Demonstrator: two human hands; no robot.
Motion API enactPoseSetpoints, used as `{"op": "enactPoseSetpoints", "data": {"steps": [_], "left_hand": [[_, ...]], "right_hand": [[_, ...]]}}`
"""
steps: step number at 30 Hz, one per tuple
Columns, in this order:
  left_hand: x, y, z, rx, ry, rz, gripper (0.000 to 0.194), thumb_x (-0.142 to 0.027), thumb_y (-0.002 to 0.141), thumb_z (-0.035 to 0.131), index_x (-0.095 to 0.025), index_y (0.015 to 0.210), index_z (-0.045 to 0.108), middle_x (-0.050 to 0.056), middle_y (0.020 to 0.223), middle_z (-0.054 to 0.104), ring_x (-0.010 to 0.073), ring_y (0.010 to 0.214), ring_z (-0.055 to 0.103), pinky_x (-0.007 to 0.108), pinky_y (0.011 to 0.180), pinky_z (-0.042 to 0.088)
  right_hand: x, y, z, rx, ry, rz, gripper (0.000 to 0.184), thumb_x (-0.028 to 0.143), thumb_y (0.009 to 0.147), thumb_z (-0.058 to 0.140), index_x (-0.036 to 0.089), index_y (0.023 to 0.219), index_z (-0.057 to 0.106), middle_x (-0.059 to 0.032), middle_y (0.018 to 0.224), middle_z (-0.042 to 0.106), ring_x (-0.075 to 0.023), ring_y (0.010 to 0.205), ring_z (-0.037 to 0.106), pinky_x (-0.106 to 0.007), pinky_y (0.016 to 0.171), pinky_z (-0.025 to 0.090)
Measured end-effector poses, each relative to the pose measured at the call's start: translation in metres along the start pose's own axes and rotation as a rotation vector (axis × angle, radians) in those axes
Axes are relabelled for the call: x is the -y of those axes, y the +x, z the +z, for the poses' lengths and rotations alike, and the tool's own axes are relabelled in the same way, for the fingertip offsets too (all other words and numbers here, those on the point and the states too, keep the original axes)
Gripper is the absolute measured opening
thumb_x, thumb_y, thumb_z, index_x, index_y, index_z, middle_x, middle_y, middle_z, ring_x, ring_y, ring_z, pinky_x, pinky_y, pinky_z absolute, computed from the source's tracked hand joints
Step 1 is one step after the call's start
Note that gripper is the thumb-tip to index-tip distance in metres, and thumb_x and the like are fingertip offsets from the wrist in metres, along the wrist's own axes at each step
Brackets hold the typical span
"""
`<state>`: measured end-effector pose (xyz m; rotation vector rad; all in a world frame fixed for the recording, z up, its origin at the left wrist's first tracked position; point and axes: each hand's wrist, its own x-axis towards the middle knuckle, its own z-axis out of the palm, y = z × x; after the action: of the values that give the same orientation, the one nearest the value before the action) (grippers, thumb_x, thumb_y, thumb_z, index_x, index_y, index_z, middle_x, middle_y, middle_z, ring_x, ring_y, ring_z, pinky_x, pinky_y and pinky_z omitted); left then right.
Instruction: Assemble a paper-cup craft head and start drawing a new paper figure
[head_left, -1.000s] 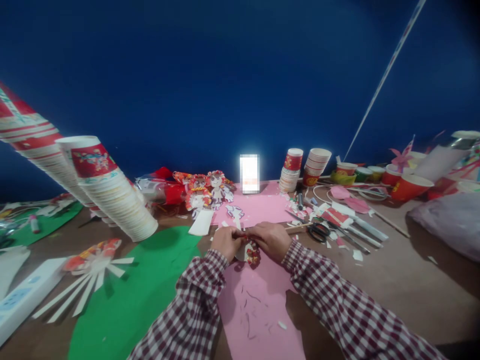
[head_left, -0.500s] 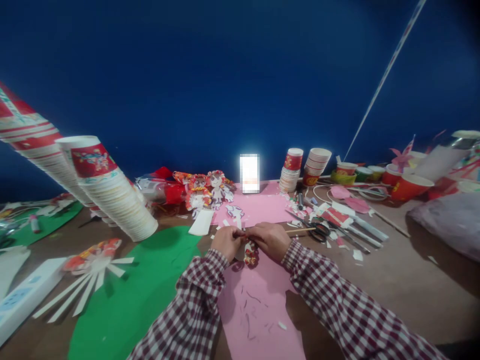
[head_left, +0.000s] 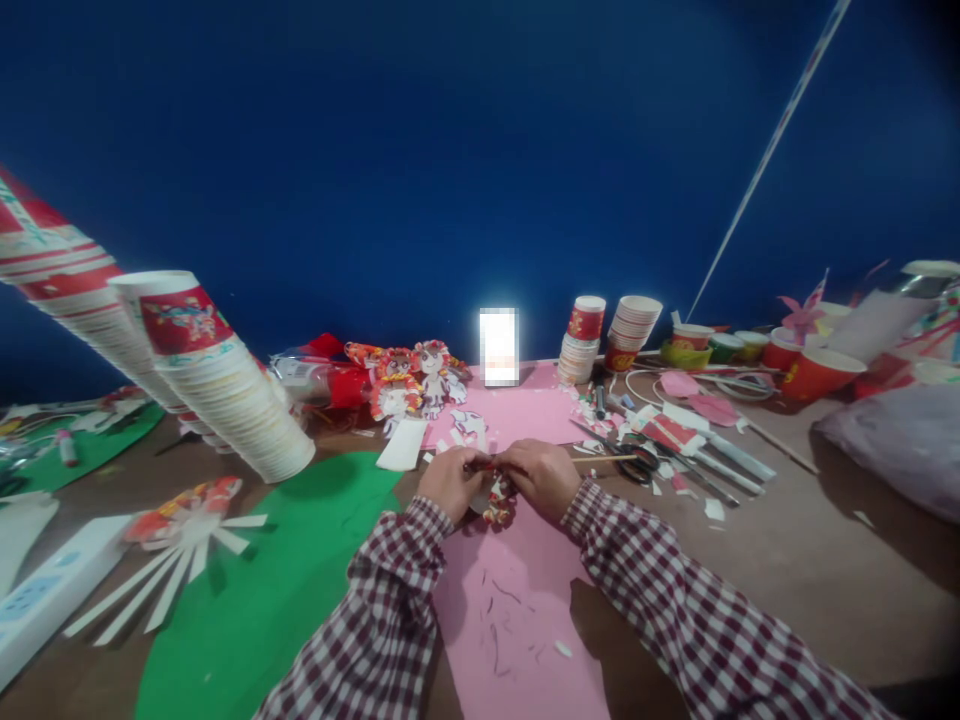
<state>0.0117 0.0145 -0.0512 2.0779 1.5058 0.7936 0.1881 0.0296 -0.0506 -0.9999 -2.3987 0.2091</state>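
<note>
My left hand (head_left: pixel 451 484) and my right hand (head_left: pixel 543 478) meet over a pink sheet (head_left: pixel 517 620), their fingers closed in a pinch. Between them hangs a small paper cut-out figure (head_left: pixel 498 502), coloured red, yellow and white, its upper part hidden by my fingers. A thin wooden stick (head_left: pixel 606 459) sticks out to the right from behind my right hand; whether my fingers grip it is hidden. Just beyond my hands lies a white cut-out with dark outlines (head_left: pixel 468 424). Black-handled scissors (head_left: pixel 643 462) lie to the right, by the stick's end.
Tall stacks of paper cups (head_left: pixel 225 390) lean at the left, beside a green sheet (head_left: pixel 300 560) and a cup cut into strips (head_left: pixel 184 530). Paper figures (head_left: pixel 397 385) stand at the back. Pens, scraps and a craft knife (head_left: pixel 739 452) lie right; a plastic bag (head_left: pixel 892 440) sits far right.
My hands have shifted up slightly, and the cut-out figure has turned and lifted a little between them. The stick's visible end reaches slightly farther right.
</note>
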Motion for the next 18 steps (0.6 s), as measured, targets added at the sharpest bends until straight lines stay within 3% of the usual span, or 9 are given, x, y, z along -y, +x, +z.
{"op": "enactPoseSetpoints", "data": {"steps": [5,12,18], "left_hand": [[-0.0014,-0.0007,0.0011,0.012,0.112,0.044,0.029,-0.018,0.074,0.047,-0.021,0.099,0.062,0.003,0.085,0.062,0.0154,0.082,0.054,0.026,0.074,0.04],[0.0001,0.0002,0.0024,0.062,0.159,0.08,0.027,-0.025,0.082,0.04,-0.018,0.084,0.066,0.004,0.073,0.058,0.0138,0.071,0.052,0.023,0.064,0.038],[0.0007,0.0011,0.004,0.023,0.202,0.108,0.026,-0.022,0.082,0.041,-0.019,0.085,0.066,0.004,0.073,0.055,0.0134,0.072,0.051,0.023,0.065,0.038]], "right_hand": [[-0.0039,-0.0006,0.0015,-0.008,0.069,0.076,0.017,0.02,0.083,0.048,0.023,0.091,0.063,-0.0008,0.084,0.063,-0.0115,0.077,0.055,-0.022,0.069,0.037],[-0.0006,-0.0005,0.0011,0.006,0.103,0.079,0.017,0.019,0.082,0.049,0.024,0.091,0.064,0.0001,0.084,0.064,-0.0122,0.077,0.055,-0.022,0.068,0.037],[0.0012,-0.001,-0.0009,0.015,0.058,0.078,0.016,0.019,0.082,0.049,0.023,0.088,0.064,0.0001,0.083,0.063,-0.0117,0.076,0.054,-0.022,0.068,0.036]]}}
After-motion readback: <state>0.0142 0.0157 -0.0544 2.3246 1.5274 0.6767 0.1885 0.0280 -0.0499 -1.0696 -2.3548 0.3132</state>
